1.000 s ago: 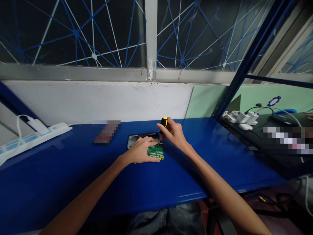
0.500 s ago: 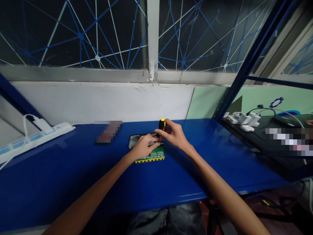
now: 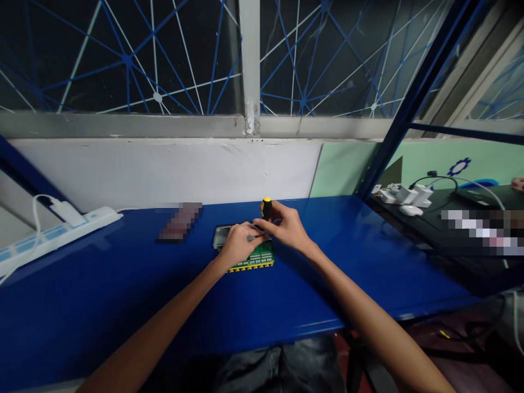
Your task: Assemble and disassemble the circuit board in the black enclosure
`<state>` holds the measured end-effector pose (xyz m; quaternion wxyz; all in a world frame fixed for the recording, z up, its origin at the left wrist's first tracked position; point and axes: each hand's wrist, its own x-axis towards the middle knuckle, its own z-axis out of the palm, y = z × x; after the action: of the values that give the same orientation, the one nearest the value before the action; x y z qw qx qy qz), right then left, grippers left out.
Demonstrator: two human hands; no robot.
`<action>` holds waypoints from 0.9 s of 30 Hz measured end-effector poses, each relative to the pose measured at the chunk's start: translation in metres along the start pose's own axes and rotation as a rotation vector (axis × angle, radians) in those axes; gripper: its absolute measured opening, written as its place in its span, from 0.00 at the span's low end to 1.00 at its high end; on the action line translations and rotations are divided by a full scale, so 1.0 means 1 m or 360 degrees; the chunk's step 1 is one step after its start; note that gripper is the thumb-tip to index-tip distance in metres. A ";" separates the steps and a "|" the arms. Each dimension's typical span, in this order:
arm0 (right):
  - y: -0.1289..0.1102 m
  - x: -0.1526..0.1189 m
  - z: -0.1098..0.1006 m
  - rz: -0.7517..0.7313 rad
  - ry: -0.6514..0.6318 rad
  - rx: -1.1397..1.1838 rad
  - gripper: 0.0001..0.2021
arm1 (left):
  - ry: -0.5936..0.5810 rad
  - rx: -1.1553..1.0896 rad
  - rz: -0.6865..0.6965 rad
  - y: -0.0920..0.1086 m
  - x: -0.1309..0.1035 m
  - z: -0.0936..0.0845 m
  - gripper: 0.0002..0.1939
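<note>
My right hand [image 3: 290, 226] grips a screwdriver [image 3: 267, 209] by its black and yellow handle, which stands nearly upright; its tip is hidden behind my fingers. Close against it on the left, my left hand [image 3: 238, 243] has thumb and fingers bent together over a green circuit board [image 3: 262, 256]. Whatever lies between those fingertips is too small to make out. A row of yellow teeth edges the board on my side. Behind the board, partly under my left hand, is a shallow grey case with a dark rim [image 3: 221, 237].
The blue table [image 3: 172, 305] reaches the wall below the window. A white power strip [image 3: 98, 218] lies at far left, with a blurred-out dark object [image 3: 180, 222] nearer the middle. White plugs [image 3: 413, 195] and cables sit on a black table at right. Another person's hand [image 3: 518, 184] shows at the edge.
The view has shifted slightly. My right fingers have moved around the screwdriver handle, and a gap with something grey now shows between my left thumb and fingers. The board stays put.
</note>
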<state>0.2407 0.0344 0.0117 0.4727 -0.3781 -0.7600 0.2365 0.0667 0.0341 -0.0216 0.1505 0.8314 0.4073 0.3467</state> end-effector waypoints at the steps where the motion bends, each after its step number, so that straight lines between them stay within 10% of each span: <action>1: 0.000 0.000 0.000 -0.0008 0.0006 -0.0004 0.12 | 0.0015 0.0007 -0.0007 0.000 0.000 0.001 0.12; 27: 0.007 -0.001 -0.001 0.0035 -0.0056 0.0129 0.11 | -0.0062 -0.0075 0.0046 0.010 -0.004 -0.003 0.11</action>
<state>0.2440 0.0377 0.0062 0.4715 -0.3628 -0.7539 0.2788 0.0686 0.0250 -0.0157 0.1729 0.8400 0.3841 0.3421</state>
